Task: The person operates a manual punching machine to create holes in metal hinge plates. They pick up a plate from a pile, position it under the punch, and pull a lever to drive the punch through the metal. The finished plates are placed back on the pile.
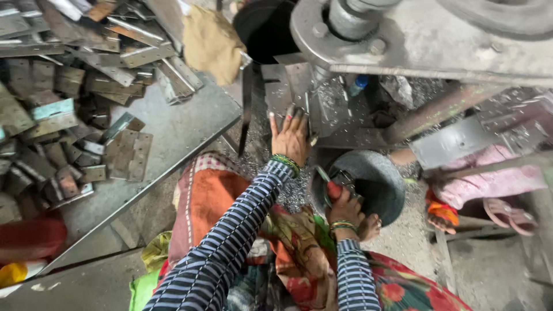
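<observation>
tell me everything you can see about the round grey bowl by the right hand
The bowl is round, dull grey and looks like metal, with a thick rim and a dark, shadowed inside. It sits low on the shaving-strewn floor under the machine. The right hand, gripping a red-handled tool, rests at its near rim.

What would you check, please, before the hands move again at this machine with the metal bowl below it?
1. Left hand placement: flat on the metal plate under the machine head, fingers spread; not ok, close to the tooling.
2. Right hand grip: closed on a red-handled tool; ok.
3. Metal bowl: upright beside the right hand, at the tool's tip; ok.
4. Bowl contents: dark inside; cannot tell.
5. Bare foot: right beside the bowl, metal shavings around; not ok.
6. Stacked metal brackets: piled loosely on the left, apart from both hands; ok.
</observation>
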